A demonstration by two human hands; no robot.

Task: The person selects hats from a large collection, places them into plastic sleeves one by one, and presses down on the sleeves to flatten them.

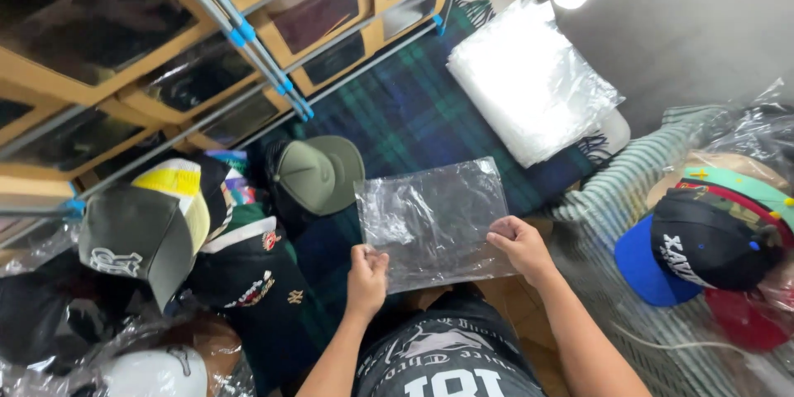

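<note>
I've got both hands pinching the near edge of a clear plastic bag (434,219), left hand (367,273) at seven o'clock, right hand (519,244) at four; it's empty, olive cap (318,172) unbagged at ten.

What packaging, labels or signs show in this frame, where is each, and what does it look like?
Clear plastic bag: centre, flat and rectangular, wrinkled, held by the left hand and right hand.
Stack of clear bags: upper right on the plaid blanket, whitish, glossy.
Bagged caps: right edge, under crinkled clear plastic.
Window-front boxes: upper left on shelving, tan frames, dark panels.
No signs or screens.
</note>
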